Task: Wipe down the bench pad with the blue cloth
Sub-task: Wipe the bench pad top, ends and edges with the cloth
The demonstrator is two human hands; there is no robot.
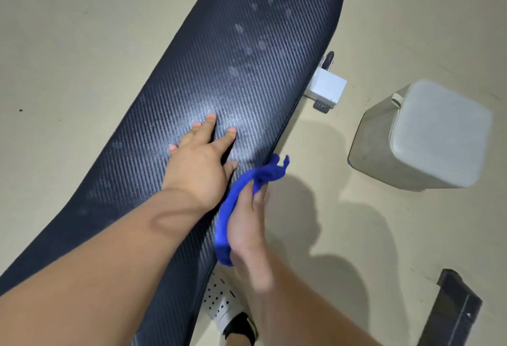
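Note:
A long dark bench pad [247, 52] with a woven texture runs diagonally from lower left to upper right. Pale smudges and fingerprints dot its far half. My left hand [201, 159] lies flat on the pad's middle, fingers spread. My right hand [248, 222] grips the bunched blue cloth [233, 203] at the pad's right edge, just beside my left hand. Part of the cloth sticks out past my fingers.
A white bench frame bracket [327, 89] juts out under the pad's right side. A grey padded stool or box [422, 137] stands on the beige floor to the right. A dark bar [452, 310] lies at the lower right. My shoe [233, 318] shows below the pad.

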